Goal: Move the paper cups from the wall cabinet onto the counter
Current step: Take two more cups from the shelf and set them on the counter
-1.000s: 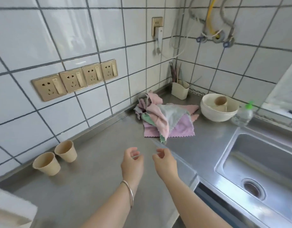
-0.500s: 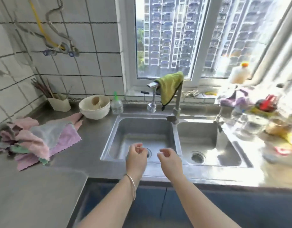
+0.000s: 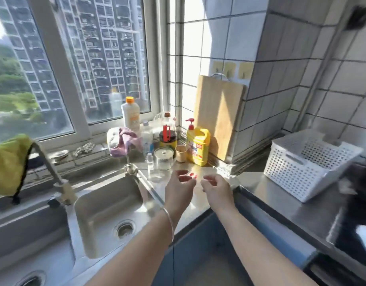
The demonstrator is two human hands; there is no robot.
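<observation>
view swung right; steel counter point(image 3: 281, 195), empty hands.

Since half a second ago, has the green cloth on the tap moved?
Cannot tell any real move: the green cloth still hangs on the tap over the sink; the view turned right.

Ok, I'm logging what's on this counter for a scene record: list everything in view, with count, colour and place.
sink: one basin plain, steel, lower left
tap: one, steel, behind the sink
green cloth: one, draped on the tap
pink cloth: one, by the sill
white bottle: one, orange cap, on the sill
yellow jug: one, red pump, counter corner
glass jar: one, clear, lidded
paper cup: one, tan, beside the jug
cutting board: one, wood, leaning on the wall
basket: one, white, right counter
left hand: open, empty, bracelet on wrist
right hand: open, empty
</observation>
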